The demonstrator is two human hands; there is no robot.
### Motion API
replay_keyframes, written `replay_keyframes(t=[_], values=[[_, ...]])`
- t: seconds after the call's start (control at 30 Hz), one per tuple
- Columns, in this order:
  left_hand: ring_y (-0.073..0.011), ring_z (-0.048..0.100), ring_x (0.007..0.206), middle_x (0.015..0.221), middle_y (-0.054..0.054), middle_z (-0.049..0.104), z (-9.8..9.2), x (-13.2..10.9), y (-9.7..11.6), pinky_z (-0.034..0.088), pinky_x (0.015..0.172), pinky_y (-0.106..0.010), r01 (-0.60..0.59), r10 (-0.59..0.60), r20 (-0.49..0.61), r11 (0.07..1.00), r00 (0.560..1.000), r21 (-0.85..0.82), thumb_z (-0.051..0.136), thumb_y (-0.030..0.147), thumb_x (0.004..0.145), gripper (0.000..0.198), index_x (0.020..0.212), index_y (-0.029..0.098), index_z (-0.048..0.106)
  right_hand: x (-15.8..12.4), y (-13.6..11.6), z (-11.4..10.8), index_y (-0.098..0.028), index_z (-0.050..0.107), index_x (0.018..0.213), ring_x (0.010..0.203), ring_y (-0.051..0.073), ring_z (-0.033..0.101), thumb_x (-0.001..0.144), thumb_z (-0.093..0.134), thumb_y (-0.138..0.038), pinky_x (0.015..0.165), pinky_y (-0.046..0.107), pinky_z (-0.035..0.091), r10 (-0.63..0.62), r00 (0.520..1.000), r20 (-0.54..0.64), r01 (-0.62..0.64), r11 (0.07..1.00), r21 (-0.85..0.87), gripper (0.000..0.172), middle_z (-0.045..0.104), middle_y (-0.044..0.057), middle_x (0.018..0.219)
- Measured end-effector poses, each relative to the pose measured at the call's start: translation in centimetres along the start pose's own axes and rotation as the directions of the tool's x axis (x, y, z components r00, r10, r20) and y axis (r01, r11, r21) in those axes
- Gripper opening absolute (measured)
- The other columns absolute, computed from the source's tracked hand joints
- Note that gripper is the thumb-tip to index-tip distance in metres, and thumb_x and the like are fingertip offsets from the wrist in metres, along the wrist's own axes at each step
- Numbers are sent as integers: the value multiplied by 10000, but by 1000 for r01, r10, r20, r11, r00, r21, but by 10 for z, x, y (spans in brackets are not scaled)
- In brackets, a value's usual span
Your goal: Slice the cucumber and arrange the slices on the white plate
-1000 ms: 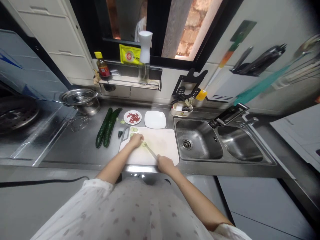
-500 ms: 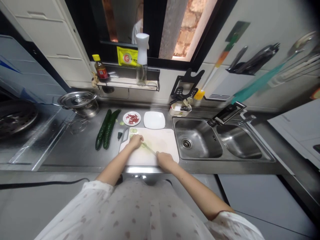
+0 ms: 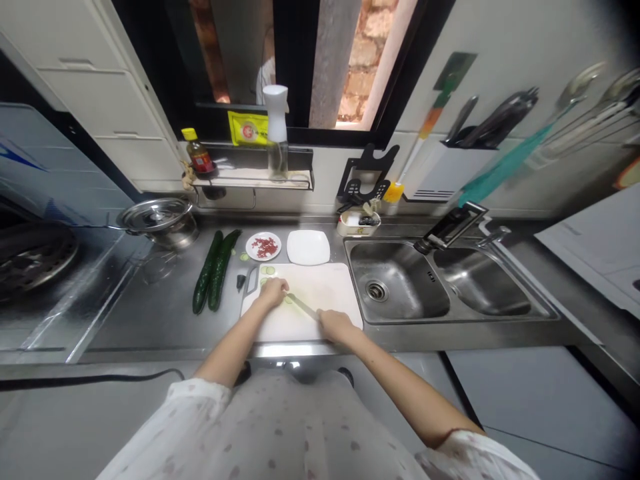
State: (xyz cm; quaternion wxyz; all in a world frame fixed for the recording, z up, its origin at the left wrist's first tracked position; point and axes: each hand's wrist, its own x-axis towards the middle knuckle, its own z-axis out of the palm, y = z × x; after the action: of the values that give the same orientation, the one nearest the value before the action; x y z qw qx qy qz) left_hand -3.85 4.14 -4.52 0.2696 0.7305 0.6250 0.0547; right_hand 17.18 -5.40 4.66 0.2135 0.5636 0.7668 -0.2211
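My right hand is closed around the handle of a knife, its blade pointing up and left over the white cutting board. Close to the blade's tip, my left hand has its fingers curled together; whatever they hold is hidden. A pale green cucumber slice lies against the blade near those fingertips. Several more cucumber slices rest at the board's upper left corner, beyond my left hand. Left of the board, two whole cucumbers lie side by side on the steel counter.
Behind the board stand a plate of chopped red pieces and a white square plate. A dark green cucumber end lies beside the board handle. To the right is a double sink; a lidded steel pot stands at left.
The view has tilted, so the counter sits slightly lower in the picture. Both hands stay over the board, with the knife still in my right hand.
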Motion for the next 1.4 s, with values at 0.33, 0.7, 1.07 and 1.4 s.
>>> replay_keyframes(t=[0.33, 0.7, 1.07, 1.4], values=[[-200, 579, 973, 976, -64, 674, 2, 3, -1, 409, 870, -295, 13, -13, 10, 1000, 1000, -13, 628, 178, 734, 232, 956, 209, 686, -15, 3, 9, -135, 557, 1144, 933, 270, 654, 897, 359, -155, 696, 319, 444, 11, 1000, -19, -10, 999, 32, 317, 668, 180, 1021], [-200, 565, 1006, 1013, -67, 672, -4, -5, 5, 397, 882, -298, 16, -16, -11, 1000, 1000, -7, 597, 168, 749, 224, 953, 201, 684, -20, 22, 23, -190, 566, 1032, 843, 182, 598, 928, 387, -292, 635, 242, 314, 50, 990, -132, -10, 958, 285, 231, 671, 86, 963], [-239, 524, 1053, 1058, -103, 614, 4, -37, 29, 353, 914, -366, 21, 1, -138, 988, 990, 152, 433, 235, 888, 269, 1017, 195, 666, -15, 22, 29, -197, 418, 1356, 978, 202, 609, 941, 348, -312, 752, 241, 372, 239, 928, -286, -57, 849, 525, 436, 666, 88, 1108], [-222, 539, 1015, 1000, -82, 613, 9, -43, 34, 368, 881, -329, 54, -32, -170, 990, 985, 128, 499, 231, 858, 180, 950, 190, 648, -9, 20, 32, -191, 463, 1325, 945, 198, 621, 925, 380, -302, 749, 237, 383, 249, 923, -294, -67, 855, 514, 424, 692, 74, 1024]])
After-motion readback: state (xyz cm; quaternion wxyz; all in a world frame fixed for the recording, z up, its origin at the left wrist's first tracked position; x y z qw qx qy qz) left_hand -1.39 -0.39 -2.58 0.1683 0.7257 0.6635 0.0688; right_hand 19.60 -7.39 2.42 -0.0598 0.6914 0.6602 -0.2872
